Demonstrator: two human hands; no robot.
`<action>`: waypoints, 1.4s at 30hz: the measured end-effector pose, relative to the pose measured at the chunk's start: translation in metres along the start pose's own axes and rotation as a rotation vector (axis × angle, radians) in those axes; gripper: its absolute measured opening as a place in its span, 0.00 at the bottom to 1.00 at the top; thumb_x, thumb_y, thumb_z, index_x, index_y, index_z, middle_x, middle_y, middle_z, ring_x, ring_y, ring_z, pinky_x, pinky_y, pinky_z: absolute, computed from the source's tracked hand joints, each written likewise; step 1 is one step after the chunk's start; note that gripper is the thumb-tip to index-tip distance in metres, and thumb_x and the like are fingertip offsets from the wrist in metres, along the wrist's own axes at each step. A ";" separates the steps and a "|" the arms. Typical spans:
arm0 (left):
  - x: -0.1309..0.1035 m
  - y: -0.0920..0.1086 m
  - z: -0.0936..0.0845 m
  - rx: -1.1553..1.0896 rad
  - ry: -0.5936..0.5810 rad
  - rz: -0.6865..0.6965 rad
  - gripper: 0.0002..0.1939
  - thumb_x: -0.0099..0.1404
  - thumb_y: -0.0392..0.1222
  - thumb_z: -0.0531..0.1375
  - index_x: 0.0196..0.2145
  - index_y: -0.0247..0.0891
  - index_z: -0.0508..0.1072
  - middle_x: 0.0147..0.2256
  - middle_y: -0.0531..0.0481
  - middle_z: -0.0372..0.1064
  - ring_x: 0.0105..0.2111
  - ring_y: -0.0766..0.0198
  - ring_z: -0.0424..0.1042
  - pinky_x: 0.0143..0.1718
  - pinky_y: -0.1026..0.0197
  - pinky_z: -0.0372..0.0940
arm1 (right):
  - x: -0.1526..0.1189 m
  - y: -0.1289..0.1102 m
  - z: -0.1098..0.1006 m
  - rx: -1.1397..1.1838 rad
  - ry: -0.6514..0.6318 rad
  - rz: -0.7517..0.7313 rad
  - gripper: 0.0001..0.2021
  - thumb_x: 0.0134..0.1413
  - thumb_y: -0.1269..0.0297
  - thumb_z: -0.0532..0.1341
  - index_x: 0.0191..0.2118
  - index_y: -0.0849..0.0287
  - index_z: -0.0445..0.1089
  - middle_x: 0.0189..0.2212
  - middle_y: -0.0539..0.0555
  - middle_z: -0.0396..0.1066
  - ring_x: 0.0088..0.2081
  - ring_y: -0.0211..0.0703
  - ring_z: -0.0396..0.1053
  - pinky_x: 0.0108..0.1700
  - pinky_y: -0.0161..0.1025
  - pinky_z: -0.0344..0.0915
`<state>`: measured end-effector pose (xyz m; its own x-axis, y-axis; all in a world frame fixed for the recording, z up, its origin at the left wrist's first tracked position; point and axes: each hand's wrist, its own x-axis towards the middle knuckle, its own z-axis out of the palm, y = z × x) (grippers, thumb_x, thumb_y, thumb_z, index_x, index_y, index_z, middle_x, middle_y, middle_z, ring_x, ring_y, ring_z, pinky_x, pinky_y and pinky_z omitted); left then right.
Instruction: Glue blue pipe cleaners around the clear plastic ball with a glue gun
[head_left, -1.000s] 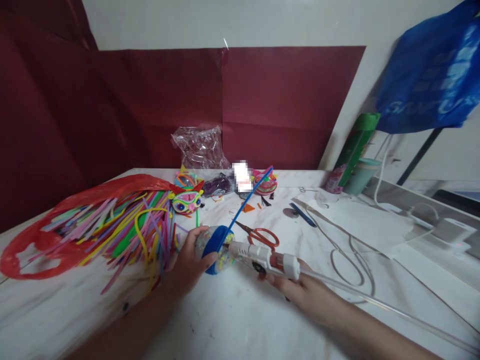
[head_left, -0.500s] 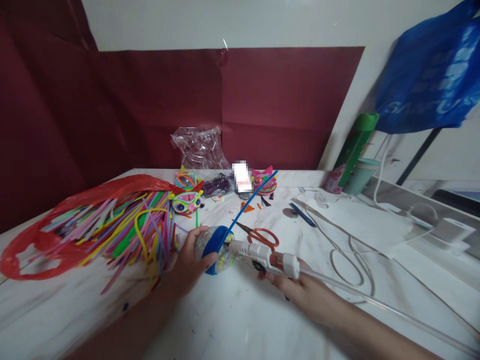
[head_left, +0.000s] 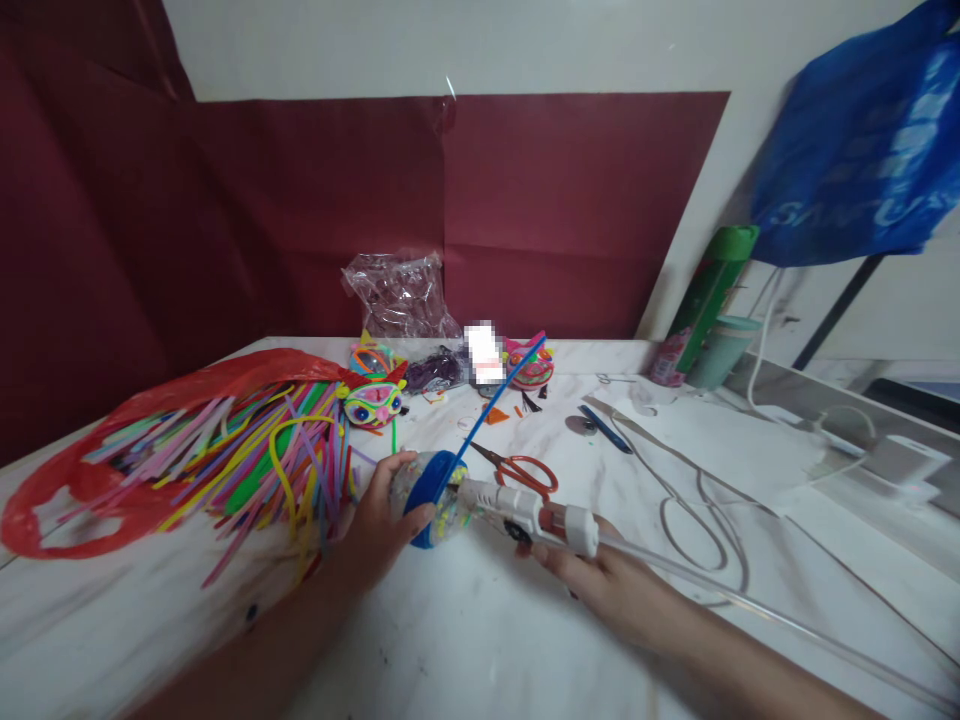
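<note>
My left hand point(head_left: 386, 515) grips a clear rounded plastic piece point(head_left: 457, 515), perhaps part of a bottle, with yellow bits showing through. A blue pipe cleaner point(head_left: 491, 400) is wrapped around it, and its free end sticks up to the right. My right hand point(head_left: 581, 555) is closed around a white hot glue gun point(head_left: 499, 500), with a clear glue stick point(head_left: 750, 605) trailing from its back. The gun's nozzle is at the blue band, touching or very close. Orange-handled scissors point(head_left: 529, 475) lie just behind the gun.
Colourful pipe cleaners point(head_left: 247, 450) spill from a red plastic bag point(head_left: 37, 520) at left. Decorated animal heads point(head_left: 373, 402) stand behind. To the right lie a blue cutter knife point(head_left: 606, 428), a white cable point(head_left: 697, 540), a cup point(head_left: 724, 350) and a green spray can point(head_left: 705, 300).
The pipe cleaner's free end has swung slightly left and down. Both hands, the clear piece and the glue gun stay nearly in place.
</note>
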<state>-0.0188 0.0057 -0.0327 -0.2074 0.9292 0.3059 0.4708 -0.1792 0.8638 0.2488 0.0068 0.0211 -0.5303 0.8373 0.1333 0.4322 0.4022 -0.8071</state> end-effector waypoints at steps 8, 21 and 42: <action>0.000 0.000 0.000 -0.028 0.004 0.036 0.29 0.52 0.43 0.63 0.52 0.42 0.62 0.50 0.44 0.66 0.51 0.49 0.66 0.51 0.49 0.63 | -0.002 -0.001 0.001 0.045 -0.034 0.010 0.18 0.53 0.52 0.53 0.37 0.60 0.73 0.38 0.58 0.75 0.41 0.52 0.71 0.42 0.43 0.69; 0.001 -0.002 0.000 -0.019 -0.016 0.035 0.29 0.53 0.43 0.61 0.53 0.41 0.60 0.52 0.42 0.64 0.52 0.50 0.65 0.51 0.48 0.63 | -0.003 -0.004 0.002 0.022 -0.061 -0.019 0.16 0.53 0.55 0.53 0.34 0.61 0.72 0.32 0.56 0.75 0.34 0.47 0.71 0.34 0.37 0.68; 0.000 0.003 0.000 -0.025 -0.003 0.011 0.29 0.52 0.43 0.61 0.52 0.41 0.61 0.51 0.43 0.65 0.53 0.48 0.64 0.54 0.47 0.59 | 0.000 -0.006 -0.001 -0.009 -0.002 0.010 0.16 0.52 0.55 0.52 0.34 0.60 0.72 0.32 0.56 0.75 0.34 0.48 0.70 0.36 0.40 0.69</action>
<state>-0.0168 0.0052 -0.0301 -0.1997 0.9281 0.3143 0.4519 -0.1974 0.8700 0.2470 0.0048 0.0264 -0.5273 0.8406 0.1240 0.4439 0.3970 -0.8033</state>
